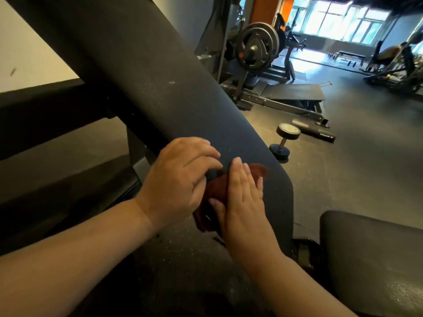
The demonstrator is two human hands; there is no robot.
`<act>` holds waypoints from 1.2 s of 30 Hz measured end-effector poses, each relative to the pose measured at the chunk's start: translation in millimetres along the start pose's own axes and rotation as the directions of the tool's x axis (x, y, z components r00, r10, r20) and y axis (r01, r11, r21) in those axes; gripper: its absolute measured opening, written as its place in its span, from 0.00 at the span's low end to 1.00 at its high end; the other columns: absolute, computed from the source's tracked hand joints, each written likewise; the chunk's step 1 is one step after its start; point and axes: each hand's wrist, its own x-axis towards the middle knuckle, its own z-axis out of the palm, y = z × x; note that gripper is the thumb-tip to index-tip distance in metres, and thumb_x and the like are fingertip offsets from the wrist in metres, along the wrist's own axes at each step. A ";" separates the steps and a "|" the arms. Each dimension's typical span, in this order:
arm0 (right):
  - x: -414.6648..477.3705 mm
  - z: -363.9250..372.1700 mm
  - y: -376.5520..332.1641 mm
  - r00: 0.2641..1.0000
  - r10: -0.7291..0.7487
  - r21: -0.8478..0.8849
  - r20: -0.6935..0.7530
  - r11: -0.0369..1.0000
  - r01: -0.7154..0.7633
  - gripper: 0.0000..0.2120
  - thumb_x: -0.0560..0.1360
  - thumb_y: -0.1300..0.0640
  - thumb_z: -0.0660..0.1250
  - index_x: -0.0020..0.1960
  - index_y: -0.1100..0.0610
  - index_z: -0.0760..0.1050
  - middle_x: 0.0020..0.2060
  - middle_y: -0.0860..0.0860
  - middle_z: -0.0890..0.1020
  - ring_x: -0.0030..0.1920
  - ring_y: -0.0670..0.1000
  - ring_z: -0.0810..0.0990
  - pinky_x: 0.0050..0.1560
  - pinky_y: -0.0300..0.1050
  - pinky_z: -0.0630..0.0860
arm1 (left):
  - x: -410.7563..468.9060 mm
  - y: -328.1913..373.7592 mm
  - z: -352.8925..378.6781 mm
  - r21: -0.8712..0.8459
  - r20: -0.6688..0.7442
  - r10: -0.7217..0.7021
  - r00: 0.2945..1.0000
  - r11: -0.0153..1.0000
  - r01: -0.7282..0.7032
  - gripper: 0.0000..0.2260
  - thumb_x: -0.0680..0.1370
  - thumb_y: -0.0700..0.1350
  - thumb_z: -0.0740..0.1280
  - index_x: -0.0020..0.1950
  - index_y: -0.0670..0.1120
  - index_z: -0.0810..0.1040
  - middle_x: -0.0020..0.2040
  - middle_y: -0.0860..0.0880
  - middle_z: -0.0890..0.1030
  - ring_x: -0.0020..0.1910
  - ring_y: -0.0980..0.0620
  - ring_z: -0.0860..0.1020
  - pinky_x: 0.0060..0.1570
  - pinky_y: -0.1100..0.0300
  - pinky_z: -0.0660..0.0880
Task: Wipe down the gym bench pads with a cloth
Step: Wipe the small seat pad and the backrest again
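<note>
**Where things sit around the bench**

The long back pad (160,88) runs aslant from the upper left of the frame down to the lower centre. The cloth (217,191) lies on its lower part. The right hand (245,202) lies flat on the cloth; the left hand (180,177) rests just left of it, over the cloth's left edge, with its fingertips on the pad. The seat pad (370,248) fills the lower right, apart from the back pad. Right of centre a dumbbell (283,140) stands on the floor (354,168), near the back pad's right edge, with a roller (315,131) just behind it. Further back, at upper centre, weight plates (256,48) hang on a machine. Windows (338,19) line the far upper right.
</note>
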 end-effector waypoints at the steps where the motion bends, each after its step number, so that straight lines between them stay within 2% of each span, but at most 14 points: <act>1: -0.7 -0.4 -0.5 1.000 0.027 0.030 -0.009 0.999 -0.027 0.38 0.80 0.38 0.51 0.73 0.42 0.24 0.75 0.39 0.29 0.72 0.36 0.23 0.75 0.45 0.30 | 3.6 -6.6 -4.3 0.016 -0.021 -0.029 0.999 0.999 0.029 0.12 0.77 0.36 0.62 0.54 0.41 0.83 0.57 0.44 0.81 0.63 0.45 0.76 0.66 0.47 0.70; 6: -24.7 -11.5 26.2 0.960 0.233 -0.058 0.154 0.972 -0.227 0.43 0.78 0.40 0.59 0.77 0.45 0.30 0.72 0.37 0.26 0.75 0.42 0.32 0.79 0.50 0.42 | 10.1 -30.5 -23.9 0.022 -0.077 -0.043 0.996 0.999 0.044 0.12 0.77 0.33 0.63 0.56 0.40 0.82 0.60 0.43 0.81 0.65 0.44 0.76 0.70 0.46 0.67; 8: -22.5 -13.7 15.8 0.948 0.269 -0.096 0.168 0.962 -0.256 0.42 0.80 0.42 0.58 0.79 0.49 0.32 0.74 0.41 0.28 0.74 0.43 0.30 0.78 0.48 0.39 | 9.7 -33.3 -27.3 0.028 -0.078 -0.042 0.996 0.999 0.044 0.12 0.78 0.35 0.63 0.56 0.41 0.82 0.60 0.44 0.81 0.65 0.45 0.76 0.68 0.45 0.69; 11: 4.7 -11.4 -20.0 0.978 0.186 -0.105 0.095 0.979 -0.176 0.38 0.82 0.42 0.54 0.78 0.52 0.31 0.73 0.44 0.28 0.71 0.44 0.27 0.74 0.46 0.33 | 10.1 -32.4 -25.5 0.079 -0.056 -0.045 0.997 0.996 0.049 0.12 0.78 0.38 0.63 0.58 0.42 0.82 0.61 0.46 0.81 0.65 0.46 0.76 0.67 0.46 0.69; 14: 31.5 -12.9 -44.2 0.999 0.040 -0.045 0.023 0.998 -0.039 0.37 0.82 0.40 0.51 0.79 0.51 0.33 0.71 0.42 0.29 0.71 0.43 0.27 0.74 0.45 0.33 | 17.2 -35.9 -26.4 0.137 -0.044 -0.049 0.998 0.989 0.054 0.12 0.78 0.41 0.62 0.57 0.42 0.82 0.60 0.46 0.81 0.64 0.46 0.76 0.67 0.50 0.68; 16: 26.7 -12.8 -34.8 1.000 -0.004 -0.007 0.027 1.000 0.004 0.36 0.80 0.39 0.50 0.78 0.46 0.31 0.73 0.39 0.28 0.74 0.42 0.28 0.76 0.46 0.35 | 23.3 -41.7 -29.1 0.147 -0.070 -0.057 0.996 0.987 0.067 0.12 0.77 0.40 0.63 0.55 0.42 0.83 0.58 0.46 0.82 0.62 0.45 0.77 0.65 0.51 0.67; 19: -4.7 -14.1 -1.4 0.988 0.097 0.000 0.121 0.995 -0.097 0.37 0.78 0.37 0.52 0.75 0.39 0.29 0.71 0.33 0.23 0.78 0.43 0.34 0.79 0.49 0.45 | 27.2 -46.6 -26.8 0.173 -0.092 -0.032 0.995 0.984 0.048 0.11 0.77 0.41 0.62 0.51 0.42 0.83 0.54 0.46 0.83 0.58 0.45 0.78 0.62 0.50 0.68; 21: -15.2 -14.6 9.3 0.966 0.208 -0.027 0.151 0.978 -0.206 0.40 0.76 0.34 0.53 0.76 0.40 0.29 0.72 0.35 0.23 0.79 0.46 0.37 0.80 0.51 0.48 | 25.8 -45.7 -23.0 0.175 -0.107 -0.031 0.994 0.983 0.050 0.10 0.77 0.41 0.62 0.50 0.43 0.84 0.52 0.46 0.83 0.56 0.46 0.79 0.61 0.50 0.68; 24: 1.3 -11.6 -5.7 0.962 0.248 -0.064 0.115 0.968 -0.242 0.40 0.79 0.38 0.54 0.79 0.48 0.31 0.75 0.41 0.28 0.75 0.44 0.29 0.79 0.50 0.38 | 26.1 -48.0 -19.8 0.176 -0.120 -0.029 0.992 0.983 0.050 0.11 0.77 0.41 0.62 0.50 0.43 0.84 0.52 0.46 0.84 0.55 0.46 0.79 0.61 0.50 0.68; 27: 29.5 -17.2 -37.2 0.987 0.143 -0.068 0.078 0.988 -0.138 0.36 0.80 0.38 0.49 0.75 0.48 0.28 0.72 0.41 0.28 0.72 0.43 0.26 0.77 0.46 0.32 | 24.0 -48.8 -20.7 0.177 -0.078 -0.050 0.996 0.982 0.063 0.13 0.78 0.43 0.61 0.52 0.43 0.84 0.54 0.47 0.83 0.58 0.46 0.79 0.64 0.50 0.66; 30: 56.3 -23.7 -59.4 0.997 0.027 -0.080 0.077 0.997 -0.020 0.33 0.82 0.41 0.47 0.76 0.49 0.30 0.76 0.44 0.30 0.75 0.46 0.26 0.77 0.48 0.31 | 24.5 -46.9 -27.5 0.136 -0.030 -0.084 0.996 0.987 0.087 0.14 0.79 0.45 0.58 0.53 0.44 0.83 0.55 0.47 0.83 0.59 0.46 0.79 0.66 0.52 0.65; 33: 54.0 -15.7 -58.8 1.000 -0.018 -0.172 0.012 0.985 0.019 0.35 0.79 0.37 0.43 0.76 0.47 0.27 0.77 0.45 0.28 0.74 0.46 0.21 0.74 0.49 0.26 | 25.8 -48.8 -38.9 0.106 0.007 -0.052 0.999 0.993 0.051 0.15 0.79 0.45 0.58 0.52 0.44 0.83 0.54 0.47 0.84 0.59 0.47 0.79 0.67 0.54 0.65; 34: 45.5 -12.6 -53.9 1.000 0.000 -0.186 -0.013 0.982 -0.003 0.36 0.78 0.34 0.42 0.76 0.45 0.26 0.77 0.44 0.29 0.74 0.47 0.22 0.74 0.49 0.28 | 25.6 -50.8 -42.0 0.107 0.018 -0.027 0.999 0.994 0.025 0.14 0.78 0.45 0.59 0.53 0.44 0.84 0.55 0.47 0.84 0.59 0.47 0.79 0.68 0.54 0.65; 36: 26.7 -9.8 -42.0 0.993 0.116 -0.192 -0.006 0.975 -0.115 0.39 0.76 0.31 0.47 0.76 0.41 0.26 0.77 0.45 0.33 0.78 0.50 0.34 0.74 0.48 0.35 | 24.6 -58.4 -47.0 0.115 0.018 0.010 1.000 0.993 -0.012 0.14 0.78 0.45 0.60 0.54 0.44 0.84 0.56 0.47 0.84 0.61 0.48 0.78 0.70 0.52 0.66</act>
